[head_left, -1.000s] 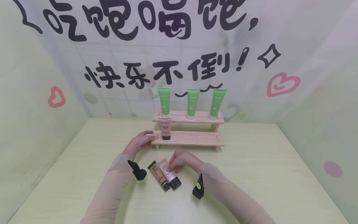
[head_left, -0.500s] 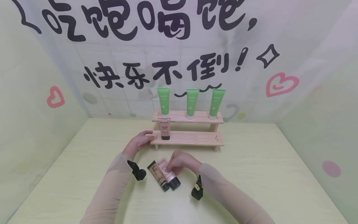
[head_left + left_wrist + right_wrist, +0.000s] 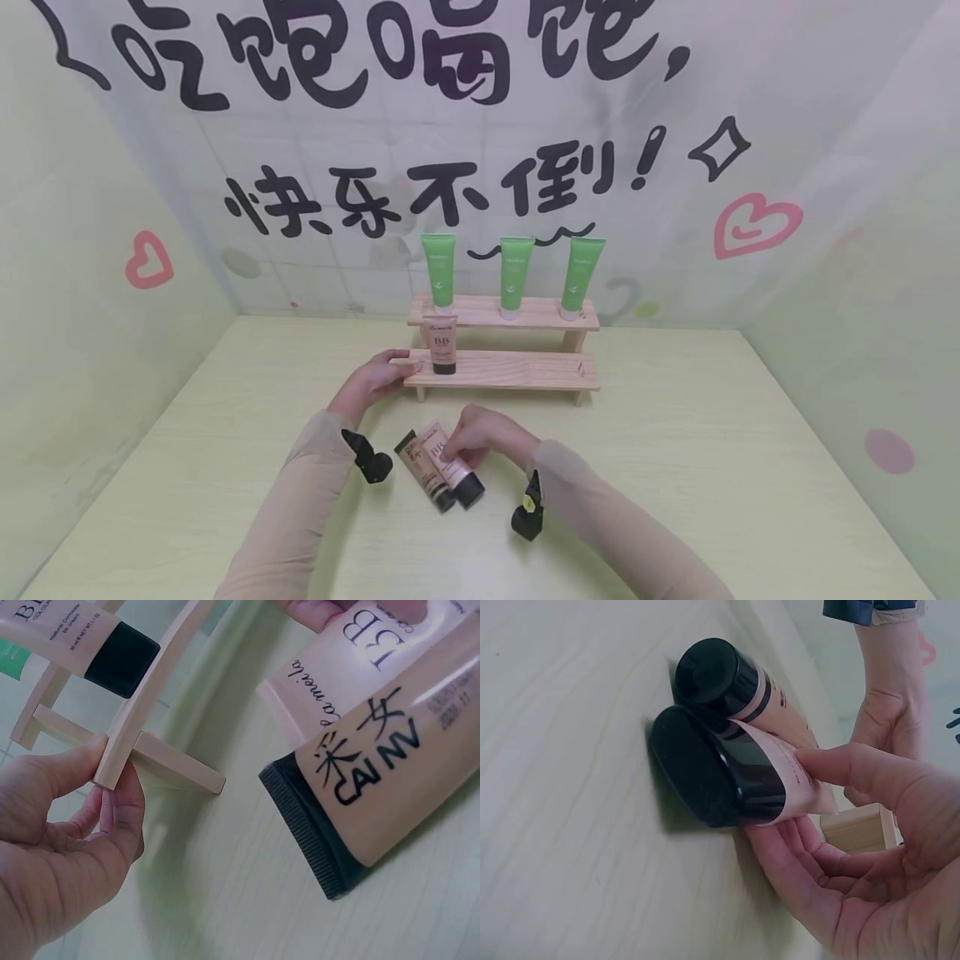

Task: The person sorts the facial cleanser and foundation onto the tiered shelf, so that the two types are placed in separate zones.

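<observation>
My left hand [image 3: 372,383] pinches the left end of the lower shelf of a two-step wooden rack [image 3: 517,369], thumb above and fingers below in the left wrist view. In front of the rack, my right hand [image 3: 489,435] pinches a pink BB cream tube [image 3: 444,463] between thumb and fingers; its black cap [image 3: 697,769] points toward the person. A tan tube with a dark crimped end [image 3: 390,750] lies on the table right along its left side. Another pink BB cream tube [image 3: 442,346] stands cap-down on the lower shelf, near my left hand.
Three green tubes [image 3: 514,277] stand spaced along the rack's upper shelf. Behind the pale wood-grain table [image 3: 675,433] rises a printed back wall [image 3: 360,133], with side walls left and right. Each wrist carries a small black camera [image 3: 527,517].
My right hand has shifted very slightly left over the pink BB cream tube, its thumb further onto it. My left hand, the rack and the standing tubes stay in place.
</observation>
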The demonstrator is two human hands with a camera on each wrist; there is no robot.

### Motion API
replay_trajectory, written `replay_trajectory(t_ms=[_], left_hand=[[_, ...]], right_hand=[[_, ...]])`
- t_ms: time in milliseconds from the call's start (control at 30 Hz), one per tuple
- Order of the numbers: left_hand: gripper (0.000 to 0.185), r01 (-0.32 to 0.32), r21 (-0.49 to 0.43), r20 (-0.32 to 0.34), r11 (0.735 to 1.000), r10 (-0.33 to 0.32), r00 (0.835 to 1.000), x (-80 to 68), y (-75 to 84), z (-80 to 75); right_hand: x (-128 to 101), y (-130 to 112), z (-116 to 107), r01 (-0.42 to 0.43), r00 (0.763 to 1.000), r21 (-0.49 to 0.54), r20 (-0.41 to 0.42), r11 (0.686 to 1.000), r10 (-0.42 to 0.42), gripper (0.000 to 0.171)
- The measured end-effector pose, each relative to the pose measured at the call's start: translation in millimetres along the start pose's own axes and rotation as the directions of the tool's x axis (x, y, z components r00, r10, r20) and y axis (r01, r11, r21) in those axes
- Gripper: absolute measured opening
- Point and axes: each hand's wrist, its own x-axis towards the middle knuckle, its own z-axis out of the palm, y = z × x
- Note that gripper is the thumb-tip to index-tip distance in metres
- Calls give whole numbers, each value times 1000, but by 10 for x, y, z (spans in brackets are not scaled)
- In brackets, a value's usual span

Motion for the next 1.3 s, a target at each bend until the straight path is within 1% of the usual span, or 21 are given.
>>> replay_trajectory(t_ms=[333, 533, 767, 1033, 1167, 1300], left_hand=[[59, -3, 0, 4, 1000, 3, 1000, 0, -3, -6], [59, 3, 5, -2, 1000, -3, 1000, -4, -13, -6], [59, 2, -15, 1, 1000, -2, 1000, 10, -35, -12], [59, 7, -17, 2, 1000, -7, 1000, -3, -15, 0], [59, -2, -10, 7, 1000, 2, 1000, -15, -2, -4], [58, -20, -22, 15, 1000, 21, 1000, -10, -3, -14]], right_hand=[[38, 75, -16, 27, 1000, 67, 10, 997, -28, 17], [39, 102, -21, 42, 999, 110, 17, 993, -44, 20], [27, 139, -56, 59, 998, 155, 28, 986, -64, 24], [15, 179, -157, 83, 994, 194, 51, 977, -95, 32], [2, 220, -237, 117, 991, 214, 33, 970, -126, 34], [-30, 260, -340, 164, 985, 248, 15, 955, -174, 33]])
